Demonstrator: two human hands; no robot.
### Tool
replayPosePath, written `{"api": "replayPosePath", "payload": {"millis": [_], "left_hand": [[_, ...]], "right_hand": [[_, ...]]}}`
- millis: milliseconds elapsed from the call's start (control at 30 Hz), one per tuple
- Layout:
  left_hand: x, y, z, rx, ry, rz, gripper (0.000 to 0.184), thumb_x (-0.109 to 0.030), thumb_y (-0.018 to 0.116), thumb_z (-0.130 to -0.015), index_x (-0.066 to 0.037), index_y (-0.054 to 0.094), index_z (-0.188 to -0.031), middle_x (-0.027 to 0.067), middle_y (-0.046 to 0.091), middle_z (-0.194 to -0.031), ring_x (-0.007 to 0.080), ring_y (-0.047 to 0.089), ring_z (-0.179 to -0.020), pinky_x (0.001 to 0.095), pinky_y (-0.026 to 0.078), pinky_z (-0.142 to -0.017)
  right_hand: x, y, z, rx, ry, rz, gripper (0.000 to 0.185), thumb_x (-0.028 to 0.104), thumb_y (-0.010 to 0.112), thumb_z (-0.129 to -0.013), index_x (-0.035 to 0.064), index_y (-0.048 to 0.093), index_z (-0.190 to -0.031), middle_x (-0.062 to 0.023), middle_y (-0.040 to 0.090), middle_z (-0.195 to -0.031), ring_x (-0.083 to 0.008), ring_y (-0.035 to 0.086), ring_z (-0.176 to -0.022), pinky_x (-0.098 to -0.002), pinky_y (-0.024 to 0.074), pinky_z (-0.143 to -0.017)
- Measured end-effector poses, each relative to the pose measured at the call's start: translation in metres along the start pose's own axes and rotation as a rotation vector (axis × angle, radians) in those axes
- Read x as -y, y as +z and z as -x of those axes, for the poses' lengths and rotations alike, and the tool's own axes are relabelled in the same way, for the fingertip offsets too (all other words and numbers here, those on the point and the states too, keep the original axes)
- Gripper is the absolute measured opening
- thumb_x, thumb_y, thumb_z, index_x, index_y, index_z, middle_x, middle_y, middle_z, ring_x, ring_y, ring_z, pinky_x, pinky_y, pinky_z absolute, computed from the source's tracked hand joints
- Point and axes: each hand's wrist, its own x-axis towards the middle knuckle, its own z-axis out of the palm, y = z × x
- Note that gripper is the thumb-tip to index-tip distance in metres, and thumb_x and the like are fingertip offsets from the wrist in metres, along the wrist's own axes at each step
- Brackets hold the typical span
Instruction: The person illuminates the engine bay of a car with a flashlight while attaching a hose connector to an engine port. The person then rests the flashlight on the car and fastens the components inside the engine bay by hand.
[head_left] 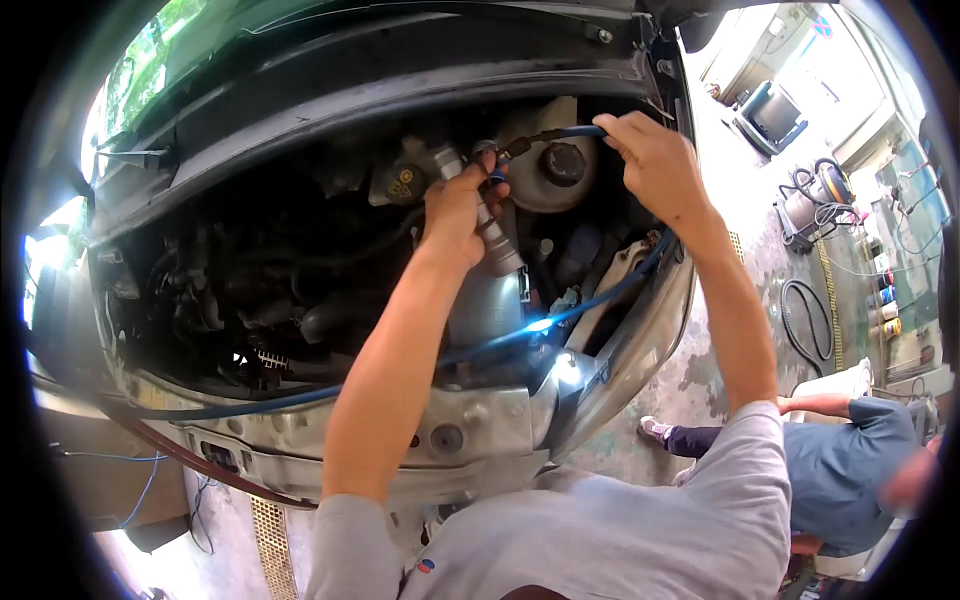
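Note:
My left hand (457,212) is closed around a silver cylindrical tool (497,245), which slants down over the engine bay. A dark, brassy coupling (518,146) joins the tool's upper end to a blue hose (600,299). The hose is pinched in my right hand (652,165) beside the coupling, then loops down and crosses the front of the car to the left. Just behind the tool is a pale fluid reservoir (540,195) with a dark cap (564,164). A yellow-marked cap (404,183) lies left of my left hand. The tool's exact kind is unclear.
The raised hood (380,60) spans the top. Bright light glares by the headlight area (568,368), above the front crossmember (470,408). At right, a person in a blue shirt (840,480) bends over. A vacuum-like machine (810,205) and a black hose (800,315) are on the floor.

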Motion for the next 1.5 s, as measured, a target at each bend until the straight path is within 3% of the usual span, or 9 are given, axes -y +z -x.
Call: {"api": "replayPosePath", "payload": {"millis": [200,367,467,667,867,1200,1300,1400,1500], "left_hand": [[0.009,0.016,-0.028,-0.004,0.116,0.265,0.024,-0.015,0.074,-0.091,0.0,0.066,-0.108,0.01,0.067,-0.098,0.0183,0.066,-0.08,0.0278,0.051,-0.062],[0.004,0.023,-0.034,-0.027,0.15,0.255,0.022,-0.012,0.072,-0.092,0.001,0.064,-0.108,0.0105,0.067,-0.095,0.0192,0.066,-0.081,0.0276,0.052,-0.063],[0.006,0.028,-0.039,-0.016,0.183,0.299,0.024,-0.012,0.071,-0.093,0.002,0.063,-0.111,0.0102,0.067,-0.096,0.0184,0.065,-0.078,0.0279,0.051,-0.061],[0.011,0.034,-0.053,0.004,0.171,0.213,0.02,-0.021,0.052,-0.103,-0.008,0.064,-0.112,0.0044,0.066,-0.097,0.0145,0.06,-0.076,0.0285,0.048,-0.061],[0.008,0.014,-0.058,0.155,0.188,0.298,0.016,-0.021,0.063,-0.097,-0.008,0.064,-0.107,0.004,0.065,-0.087,0.0155,0.058,-0.069,0.0295,0.046,-0.06],[-0.017,-0.002,-0.01,0.2,0.21,-0.067,0.045,-0.049,0.059,-0.1,-0.009,0.065,-0.119,0.0062,0.068,-0.112,0.0177,0.06,-0.091,0.0313,0.048,-0.081],[-0.039,-0.018,0.032,0.082,0.315,-0.446,0.063,-0.06,0.062,-0.094,-0.009,0.066,-0.13,0.0057,0.066,-0.116,0.014,0.057,-0.103,0.0284,0.043,-0.09],[-0.044,-0.05,0.045,0.155,0.45,-0.517,0.063,-0.065,0.061,-0.092,-0.01,0.071,-0.122,0.0021,0.065,-0.11,0.0117,0.056,-0.098,0.0273,0.042,-0.087],[-0.077,-0.075,0.078,0.066,0.534,-0.303,0.058,-0.058,0.061,-0.095,-0.004,0.071,-0.113,0.0031,0.065,-0.097,0.0107,0.058,-0.075,0.0222,0.043,-0.061]], "right_hand": [[0.001,0.038,0.025,-0.017,0.241,0.141,0.029,0.007,0.061,-0.09,0.0143,0.067,-0.117,-0.0089,0.064,-0.092,-0.0334,0.066,-0.084,-0.0449,0.0539,-0.071],[0.002,0.032,0.018,-0.002,0.239,-0.21,0.024,0.012,0.062,-0.091,0.0041,0.068,-0.113,-0.0175,0.067,-0.095,-0.0393,0.066,-0.091,-0.046,0.0517,-0.077],[0.016,0.012,-0.011,0.285,0.442,-0.408,0.035,0.023,0.065,-0.093,0.0038,0.067,-0.122,-0.0214,0.07,-0.104,-0.0399,0.067,-0.097,-0.0412,0.0522,-0.084],[0.033,0.049,-0.05,0.338,0.269,-0.017,0.05,0.044,0.063,-0.094,0.0078,0.064,-0.129,-0.0238,0.071,-0.104,-0.0435,0.066,-0.104,-0.0491,0.0519,-0.091],[0.019,0.083,-0.072,0.4,0.123,-0.119,0.061,0.058,0.055,-0.096,0.0093,0.061,-0.131,-0.0233,0.07,-0.109,-0.0429,0.064,-0.108,-0.0489,0.0509,-0.093],[0.019,0.09,-0.083,0.461,0.223,-0.401,0.066,0.064,0.055,-0.092,0.0137,0.062,-0.134,-0.0145,0.07,-0.12,-0.0371,0.063,-0.116,-0.0455,0.0488,-0.1],[0.021,0.095,-0.073,0.314,0.148,-0.116,0.067,0.062,0.06,-0.089,0.0126,0.062,-0.133,-0.0203,0.07,-0.117,-0.0411,0.064,-0.112,-0.0438,0.0502,-0.099],[0.018,0.104,-0.074,0.346,0.164,0.116,0.069,0.064,0.06,-0.087,0.0157,0.06,-0.136,-0.0225,0.07,-0.115,-0.0422,0.065,-0.11,-0.0444,0.0503,-0.1],[0.042,0.094,-0.081,0.461,0.203,0.229,0.069,0.065,0.056,-0.088,0.017,0.059,-0.137,-0.0226,0.071,-0.112,-0.0441,0.065,-0.107,-0.0487,0.05,-0.098]]}}
